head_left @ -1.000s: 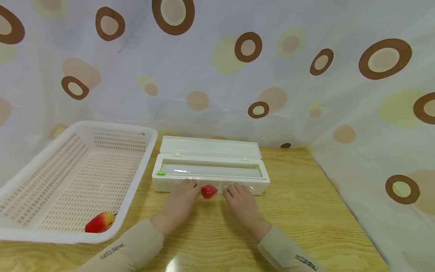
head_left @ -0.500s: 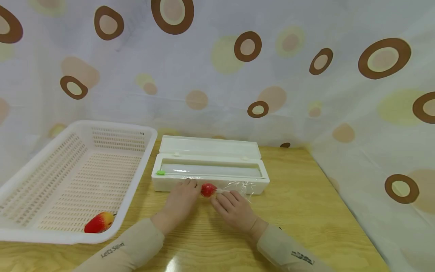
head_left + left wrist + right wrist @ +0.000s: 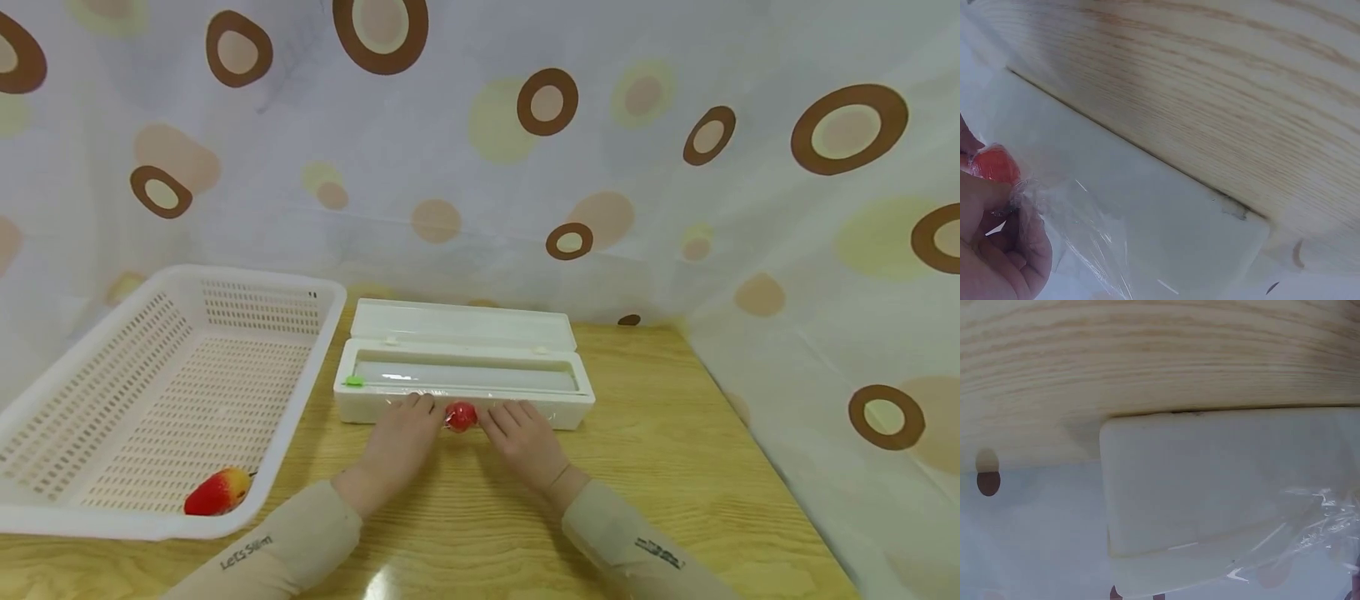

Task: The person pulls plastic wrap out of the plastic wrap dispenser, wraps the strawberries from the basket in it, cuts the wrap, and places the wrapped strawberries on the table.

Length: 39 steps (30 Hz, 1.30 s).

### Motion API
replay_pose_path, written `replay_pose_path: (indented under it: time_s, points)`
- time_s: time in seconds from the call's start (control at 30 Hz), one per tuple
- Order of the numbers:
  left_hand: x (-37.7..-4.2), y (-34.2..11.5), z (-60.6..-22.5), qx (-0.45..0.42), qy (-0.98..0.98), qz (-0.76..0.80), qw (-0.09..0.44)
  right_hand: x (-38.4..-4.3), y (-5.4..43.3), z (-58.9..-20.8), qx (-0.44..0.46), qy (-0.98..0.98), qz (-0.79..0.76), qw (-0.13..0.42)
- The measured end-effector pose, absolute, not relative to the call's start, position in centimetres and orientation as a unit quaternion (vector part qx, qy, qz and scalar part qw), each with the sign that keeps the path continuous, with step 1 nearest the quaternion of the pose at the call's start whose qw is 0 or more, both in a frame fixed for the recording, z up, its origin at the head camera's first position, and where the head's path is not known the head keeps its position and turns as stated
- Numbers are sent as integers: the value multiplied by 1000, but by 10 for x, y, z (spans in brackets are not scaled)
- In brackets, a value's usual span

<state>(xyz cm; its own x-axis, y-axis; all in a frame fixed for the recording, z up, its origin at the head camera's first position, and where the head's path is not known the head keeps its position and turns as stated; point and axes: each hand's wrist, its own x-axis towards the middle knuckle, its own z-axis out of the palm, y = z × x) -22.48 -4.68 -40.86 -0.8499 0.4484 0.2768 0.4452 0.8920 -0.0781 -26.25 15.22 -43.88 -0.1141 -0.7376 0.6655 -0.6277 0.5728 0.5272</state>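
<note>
Between my two hands, in front of the white cling film dispenser, sits a small red fruit covered in clear plastic wrap. My left hand pinches the plastic wrap at the fruit's left end; in the left wrist view thumb and fingers are gathered on the crinkled film, which stretches along the box. At the fruit's other end, my right hand pinches film with its fingers bent, the fingertips partly hidden in the head view. Crumpled plastic wrap shows at the right edge of the right wrist view.
The dispenser's lid stands raised behind its film roll, and a green slider sits at the left end. To the left, a white plastic basket holds a red and yellow fruit. A patterned curtain hangs behind the wooden table.
My right hand came in left and toward me, gathering film by the fruit, then went back up toward the box. The red fruit has turned slightly. My left hand stays in place.
</note>
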Motion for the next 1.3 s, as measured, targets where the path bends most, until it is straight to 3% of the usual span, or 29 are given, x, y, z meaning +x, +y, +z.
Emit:
replay_pose_path:
  time_s: [0.8,1.1,1.3]
  points:
    - [-224,-48,-409,-233,-960,-5,153,-268,181,-445,434,-726,-84,527]
    - [-225,-47,-412,-230,-959,-19,167,-245,158,-426,356,-827,-78,428]
    - [-227,-47,-411,-230,-957,-18,178,-240,130,-410,376,-843,-103,370]
